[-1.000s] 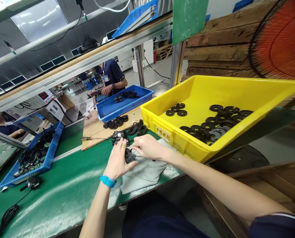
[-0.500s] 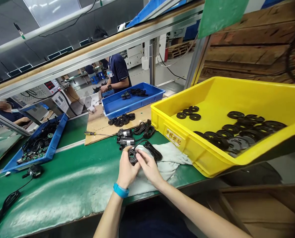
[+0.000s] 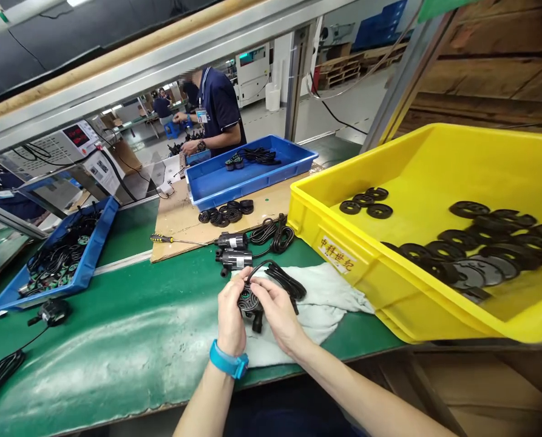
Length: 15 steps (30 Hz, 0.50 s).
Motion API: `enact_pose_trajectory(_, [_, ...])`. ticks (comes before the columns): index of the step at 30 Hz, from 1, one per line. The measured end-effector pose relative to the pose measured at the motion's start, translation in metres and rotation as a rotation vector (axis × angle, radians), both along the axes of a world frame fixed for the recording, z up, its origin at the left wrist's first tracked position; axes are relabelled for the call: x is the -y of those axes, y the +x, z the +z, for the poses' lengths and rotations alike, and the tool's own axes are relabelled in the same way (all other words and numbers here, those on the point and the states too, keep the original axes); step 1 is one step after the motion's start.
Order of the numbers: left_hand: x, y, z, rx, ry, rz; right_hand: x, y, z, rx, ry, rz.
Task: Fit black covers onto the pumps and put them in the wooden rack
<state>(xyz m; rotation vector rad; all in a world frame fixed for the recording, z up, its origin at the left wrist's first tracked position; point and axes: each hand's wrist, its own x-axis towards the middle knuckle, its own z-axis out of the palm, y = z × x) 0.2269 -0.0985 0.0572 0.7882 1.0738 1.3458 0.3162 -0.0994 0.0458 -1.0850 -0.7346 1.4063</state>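
Both my hands hold one small black pump (image 3: 249,302) over a grey cloth (image 3: 316,303) on the green belt (image 3: 116,358). My left hand (image 3: 231,318), with a blue wristband, grips its left side. My right hand (image 3: 276,312) is closed on its right side, fingertips on the round front face. The pump's black cable (image 3: 283,280) lies coiled on the cloth just behind. Two more pumps (image 3: 234,250) with coiled cables (image 3: 275,232) lie further back.
A large yellow bin (image 3: 343,243) with black round discs (image 3: 471,249) stands to the right. A screwdriver (image 3: 175,240) and several black rings (image 3: 227,213) lie on a board. Blue trays stand behind (image 3: 216,188) and at left (image 3: 88,267). Another person (image 3: 216,109) works across the line.
My hands have drawn the pump nearer to me over the cloth, and its cable now trails behind. The view has tilted down and shifted left.
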Motion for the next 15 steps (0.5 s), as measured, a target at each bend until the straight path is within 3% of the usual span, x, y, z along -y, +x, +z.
enact_pose_trajectory(6, [0.004, 0.014, -0.006, 0.007, -0.046, 0.123, -0.003, 0.004, -0.009, -0.027, 0.062, -0.012])
enact_pose_trajectory(15, [0.000, 0.014, -0.024, -0.099, -0.012, 0.119, -0.008, 0.001, -0.026, -0.001, 0.201, -0.060])
